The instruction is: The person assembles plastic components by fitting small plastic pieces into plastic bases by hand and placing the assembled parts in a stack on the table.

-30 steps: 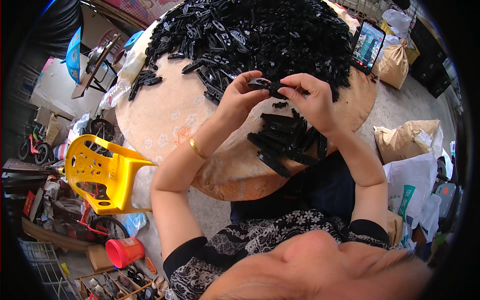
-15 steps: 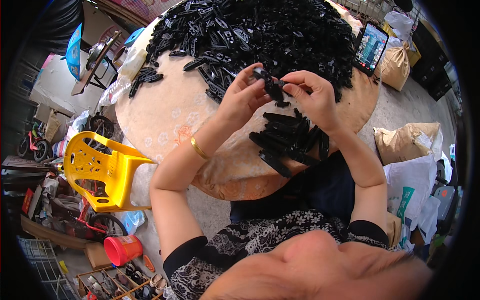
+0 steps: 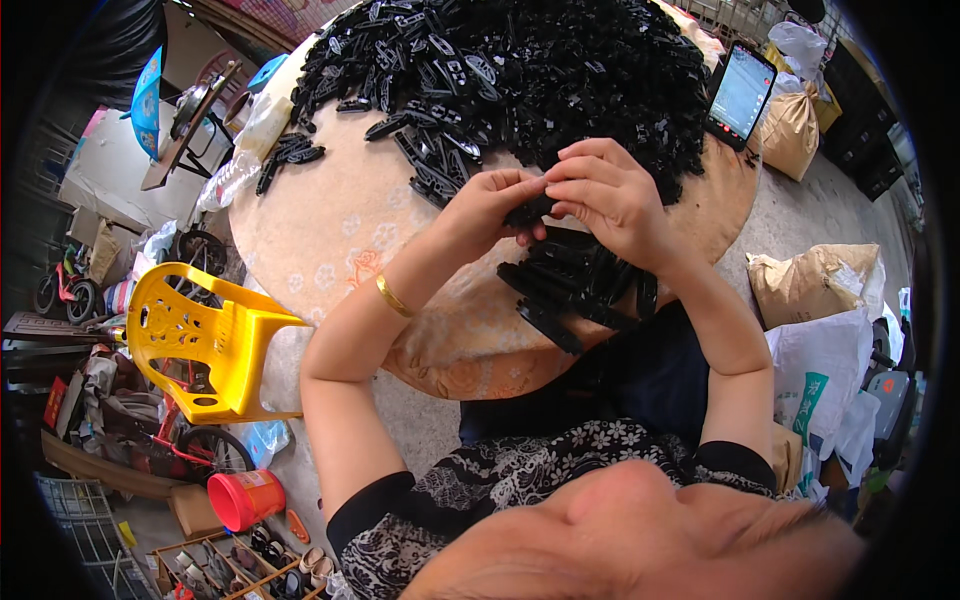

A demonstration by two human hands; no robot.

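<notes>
Both hands, left hand and right hand, pinch one small black plastic piece between fingertips; it's mostly covered by fingers, shape hard to tell.

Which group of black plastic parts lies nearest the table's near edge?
The neat stack under the right hand, at the round table's near edge; the big heap lies across the far side.
</notes>
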